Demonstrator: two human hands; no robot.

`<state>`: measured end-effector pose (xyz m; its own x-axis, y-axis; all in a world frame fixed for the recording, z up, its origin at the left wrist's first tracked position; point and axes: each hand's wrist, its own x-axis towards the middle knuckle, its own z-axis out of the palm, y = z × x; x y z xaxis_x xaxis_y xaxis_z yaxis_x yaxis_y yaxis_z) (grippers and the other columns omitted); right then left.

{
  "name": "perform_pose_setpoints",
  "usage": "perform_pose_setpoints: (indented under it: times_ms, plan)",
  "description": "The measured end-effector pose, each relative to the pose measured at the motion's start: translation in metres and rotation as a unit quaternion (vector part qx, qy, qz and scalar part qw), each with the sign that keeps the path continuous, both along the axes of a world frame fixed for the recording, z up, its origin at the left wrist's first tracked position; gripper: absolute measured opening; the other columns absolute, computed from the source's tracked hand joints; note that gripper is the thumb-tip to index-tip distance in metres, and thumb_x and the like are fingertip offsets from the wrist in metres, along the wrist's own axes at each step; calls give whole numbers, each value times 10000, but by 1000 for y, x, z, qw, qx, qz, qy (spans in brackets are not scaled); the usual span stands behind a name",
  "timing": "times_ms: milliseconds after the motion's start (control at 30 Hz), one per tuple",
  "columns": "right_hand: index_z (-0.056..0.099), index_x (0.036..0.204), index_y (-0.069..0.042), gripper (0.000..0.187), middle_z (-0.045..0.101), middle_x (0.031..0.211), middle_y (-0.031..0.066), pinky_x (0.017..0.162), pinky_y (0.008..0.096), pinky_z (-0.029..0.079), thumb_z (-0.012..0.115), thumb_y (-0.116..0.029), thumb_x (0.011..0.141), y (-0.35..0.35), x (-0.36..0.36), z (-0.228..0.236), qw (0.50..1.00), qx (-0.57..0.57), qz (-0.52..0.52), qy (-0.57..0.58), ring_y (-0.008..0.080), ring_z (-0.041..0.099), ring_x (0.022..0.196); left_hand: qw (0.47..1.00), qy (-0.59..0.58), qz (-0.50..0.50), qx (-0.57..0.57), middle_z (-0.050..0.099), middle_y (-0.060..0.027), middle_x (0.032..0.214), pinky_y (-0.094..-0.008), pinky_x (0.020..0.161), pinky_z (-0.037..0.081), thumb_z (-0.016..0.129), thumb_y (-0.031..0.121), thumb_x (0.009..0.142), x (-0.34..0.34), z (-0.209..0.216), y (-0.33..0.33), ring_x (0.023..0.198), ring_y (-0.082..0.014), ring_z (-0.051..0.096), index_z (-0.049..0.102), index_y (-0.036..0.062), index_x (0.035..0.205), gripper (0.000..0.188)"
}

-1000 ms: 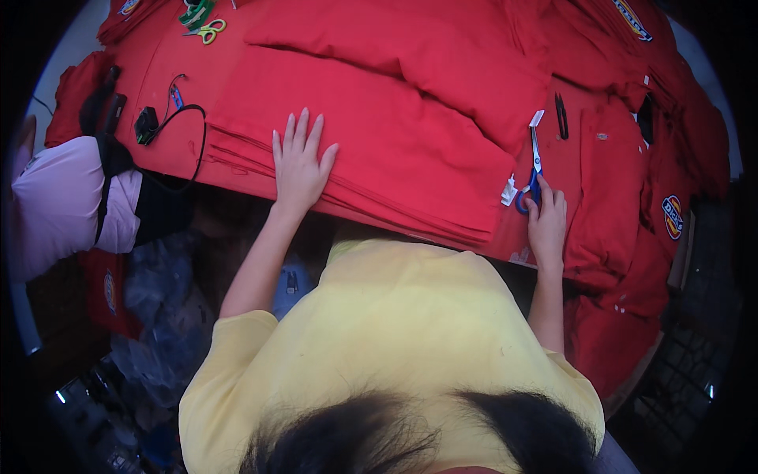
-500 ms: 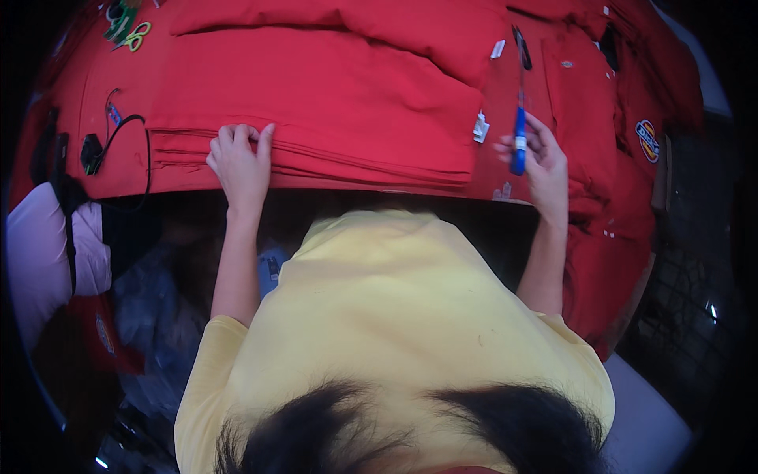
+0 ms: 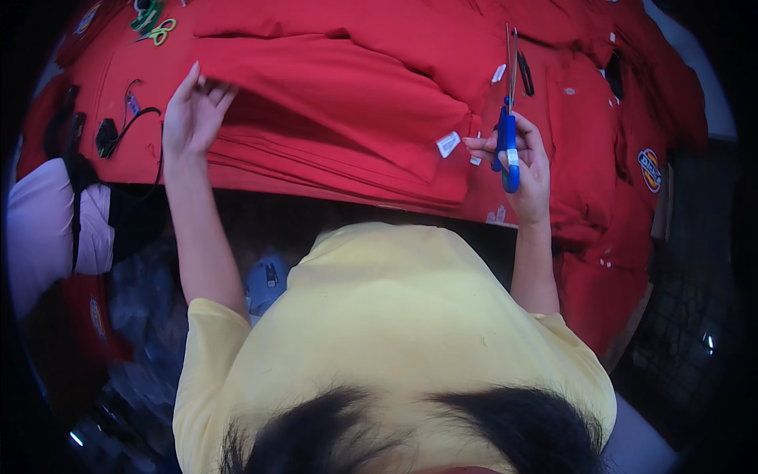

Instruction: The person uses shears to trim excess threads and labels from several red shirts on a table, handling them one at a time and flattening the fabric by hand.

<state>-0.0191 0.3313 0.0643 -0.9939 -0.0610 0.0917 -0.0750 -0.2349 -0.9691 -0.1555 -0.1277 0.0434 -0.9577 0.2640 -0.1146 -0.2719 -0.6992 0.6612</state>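
Note:
A stack of folded red cloth pieces (image 3: 316,170) lies along the near edge of the red-covered table. My left hand (image 3: 196,114) is at the left end of the stack and holds up the edge of the top red cloth (image 3: 316,87), with a dark gap beneath it. Blue-handled scissors (image 3: 509,138) are in my right hand (image 3: 530,174), their blades pointing away from me and slightly parted. Close to my right fingertips, a white tag (image 3: 448,144) sits at the right edge of the lifted cloth.
Yellow-green scissors (image 3: 163,31) lie at the far left. A black cable (image 3: 130,130) and small dark items are nearer on that side. Black snips (image 3: 525,73) rest beyond my right hand. More red garments (image 3: 588,142) cover the right side. A person's light sleeve (image 3: 43,229) shows at left.
My left hand has moved left and away from me, raising the top cloth off the stack. The scissors in my right hand have turned, and their blades now show apart.

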Motion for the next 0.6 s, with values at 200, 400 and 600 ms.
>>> perform_pose_setpoints:
  times_ms: [200,400,600]
  plan:
    - [338,1326,41,540,559,1010,157,906,392,518,554,-30,837,-3,-8,-11,996,-16,73,-39,339,621,1021,958,-61,102,-260,467,-110,1257,-388,956,400,552,444,908,6,-14,118,1109,-244,498,434,55,1302,566]
    - [376,1341,25,528,570,1111,157,869,334,521,564,17,847,17,9,-20,974,9,174,-143,238,636,979,604,169,65,-776,538,-127,718,-431,661,444,595,336,889,89,-29,178,717,-331,543,556,13,721,366]
    - [366,1334,74,548,580,1015,192,785,333,566,578,-41,842,25,8,-17,937,42,224,-264,277,661,899,550,246,68,-795,576,-69,738,-376,660,457,647,250,867,101,-43,221,730,-232,569,546,25,804,255]
